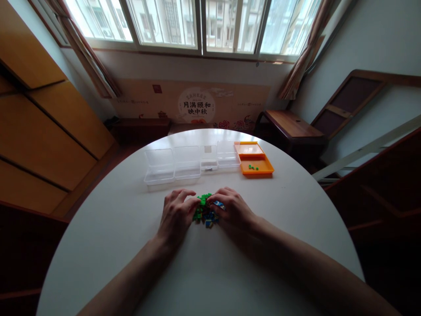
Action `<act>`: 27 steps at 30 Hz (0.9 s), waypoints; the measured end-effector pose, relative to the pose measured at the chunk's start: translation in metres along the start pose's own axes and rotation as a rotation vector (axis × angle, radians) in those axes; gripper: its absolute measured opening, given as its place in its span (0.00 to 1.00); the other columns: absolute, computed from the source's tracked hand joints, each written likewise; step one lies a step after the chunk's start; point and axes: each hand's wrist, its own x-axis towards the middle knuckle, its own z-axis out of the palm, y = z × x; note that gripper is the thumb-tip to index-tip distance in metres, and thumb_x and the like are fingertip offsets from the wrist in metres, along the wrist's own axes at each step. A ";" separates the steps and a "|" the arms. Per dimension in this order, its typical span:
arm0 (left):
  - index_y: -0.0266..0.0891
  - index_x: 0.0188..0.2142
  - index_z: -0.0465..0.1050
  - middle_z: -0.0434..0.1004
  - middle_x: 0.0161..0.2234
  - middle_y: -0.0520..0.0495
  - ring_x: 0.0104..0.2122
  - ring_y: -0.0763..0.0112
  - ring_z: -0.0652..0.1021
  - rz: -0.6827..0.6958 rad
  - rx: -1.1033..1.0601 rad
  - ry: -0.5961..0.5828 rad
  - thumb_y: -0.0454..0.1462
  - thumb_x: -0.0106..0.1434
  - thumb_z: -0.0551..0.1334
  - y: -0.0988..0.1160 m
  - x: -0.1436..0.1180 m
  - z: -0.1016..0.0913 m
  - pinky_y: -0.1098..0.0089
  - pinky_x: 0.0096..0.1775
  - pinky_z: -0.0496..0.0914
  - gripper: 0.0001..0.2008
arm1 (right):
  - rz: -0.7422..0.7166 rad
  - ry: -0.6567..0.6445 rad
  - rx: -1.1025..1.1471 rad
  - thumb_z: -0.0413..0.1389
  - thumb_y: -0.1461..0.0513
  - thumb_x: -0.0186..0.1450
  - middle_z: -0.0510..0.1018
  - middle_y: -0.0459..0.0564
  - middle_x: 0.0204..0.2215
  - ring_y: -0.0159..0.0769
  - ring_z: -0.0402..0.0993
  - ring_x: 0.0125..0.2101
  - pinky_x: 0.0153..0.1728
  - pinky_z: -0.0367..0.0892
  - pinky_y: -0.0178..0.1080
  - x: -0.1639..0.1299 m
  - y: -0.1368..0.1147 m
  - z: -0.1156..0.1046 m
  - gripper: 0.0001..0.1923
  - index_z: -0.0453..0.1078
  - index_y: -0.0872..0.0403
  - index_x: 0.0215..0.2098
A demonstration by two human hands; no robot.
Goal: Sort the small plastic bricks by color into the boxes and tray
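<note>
Now our left hand (176, 215) and right hand (232, 210) curl half-open fingers (190, 202) around the small bricks (204, 210) heaped between them, touching, gripping none.

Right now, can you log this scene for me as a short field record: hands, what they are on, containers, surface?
left hand: palm down, fingers on the left edge of the brick pile
right hand: palm down, fingers on the pile's right edge
brick pile: small green and blue bricks, heaped between both hands
clear boxes: row of open plastic boxes beyond the pile
orange box: open, right end of the row, a few green bricks inside
table: round, white
</note>
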 end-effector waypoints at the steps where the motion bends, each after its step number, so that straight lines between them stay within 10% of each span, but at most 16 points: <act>1: 0.44 0.35 0.77 0.78 0.42 0.46 0.46 0.58 0.71 -0.004 -0.004 -0.003 0.33 0.62 0.60 0.000 0.000 0.000 0.57 0.47 0.62 0.07 | 0.000 -0.002 0.000 0.59 0.65 0.63 0.78 0.50 0.34 0.38 0.71 0.37 0.42 0.66 0.41 0.000 0.000 0.001 0.08 0.76 0.51 0.40; 27: 0.45 0.37 0.72 0.79 0.36 0.52 0.42 0.66 0.75 0.289 0.082 0.280 0.32 0.62 0.63 0.016 0.003 -0.016 0.59 0.52 0.62 0.06 | 0.017 0.078 0.265 0.55 0.60 0.66 0.79 0.48 0.30 0.34 0.73 0.33 0.39 0.67 0.37 0.000 -0.016 -0.001 0.09 0.76 0.52 0.32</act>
